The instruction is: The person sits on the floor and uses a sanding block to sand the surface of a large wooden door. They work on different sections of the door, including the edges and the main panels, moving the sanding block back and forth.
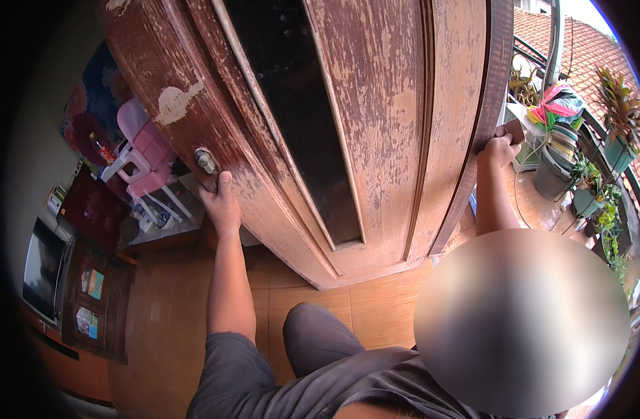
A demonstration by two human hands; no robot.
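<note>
A wooden door [383, 91] with worn, patchy brown finish stands ajar in front of me; a long dark glass panel [292, 84] runs up it. My left hand [222, 204] grips the door's free edge, just under the round metal lock [206, 160], thumb on the face and fingers partly hidden. At the right, my right hand [500, 149] is closed on a small brown sheet that looks like sandpaper [513, 130]. That hand is beside the dark door frame [482, 105]; whether it touches the frame I cannot tell.
Inside, at the left, are a pink and white high chair [144, 150], a television [44, 269] and a wooden cabinet [97, 307]. Outside, at the right, a grey bucket [554, 174] and potted plants [616, 136] stand along a railing. A blurred disc covers the lower right.
</note>
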